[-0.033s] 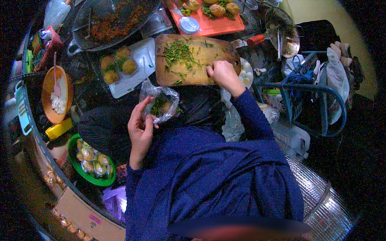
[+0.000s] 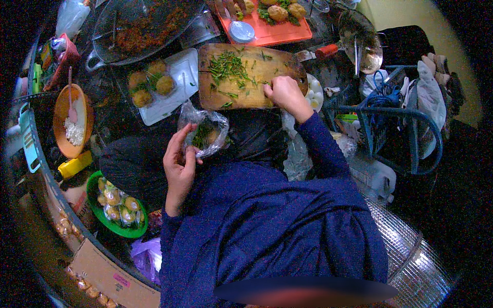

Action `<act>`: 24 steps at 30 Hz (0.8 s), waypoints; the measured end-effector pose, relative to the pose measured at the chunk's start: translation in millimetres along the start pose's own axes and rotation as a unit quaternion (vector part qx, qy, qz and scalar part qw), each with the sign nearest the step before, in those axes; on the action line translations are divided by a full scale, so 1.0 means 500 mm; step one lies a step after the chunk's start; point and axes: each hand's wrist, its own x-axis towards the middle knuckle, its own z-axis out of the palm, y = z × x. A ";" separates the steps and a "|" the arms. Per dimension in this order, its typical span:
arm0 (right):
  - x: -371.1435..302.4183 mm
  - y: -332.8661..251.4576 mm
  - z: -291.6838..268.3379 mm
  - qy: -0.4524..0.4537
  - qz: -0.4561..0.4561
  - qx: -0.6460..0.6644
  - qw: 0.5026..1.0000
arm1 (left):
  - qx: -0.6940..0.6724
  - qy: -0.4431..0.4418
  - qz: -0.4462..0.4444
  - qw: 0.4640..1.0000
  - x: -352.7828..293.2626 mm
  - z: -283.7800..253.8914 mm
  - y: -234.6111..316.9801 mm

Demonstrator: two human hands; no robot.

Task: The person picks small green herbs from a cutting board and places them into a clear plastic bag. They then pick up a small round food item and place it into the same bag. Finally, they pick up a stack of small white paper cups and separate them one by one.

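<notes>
Another person's hand (image 2: pixel 229 6) newly over the red tray (image 2: pixel 277 35) beyond the wooden board (image 2: pixel 280 66), left hand (image 2: pixel 179 161) unmoved, loosely gripping a clear bag (image 2: pixel 223 126) nearside of the board, right hand (image 2: pixel 288 95) curled at its right end, contents unclear.

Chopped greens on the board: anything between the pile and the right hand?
No visible obstacle. The right hand is at the right end of the wooden cutting board; the chopped greens are piled toward its left, with only loose green bits and bare wood between.
</notes>
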 end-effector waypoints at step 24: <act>-0.028 -0.077 -0.036 -0.031 -0.210 -0.040 0.976 | -0.005 -0.006 0.005 1.000 -0.001 -0.002 -0.001</act>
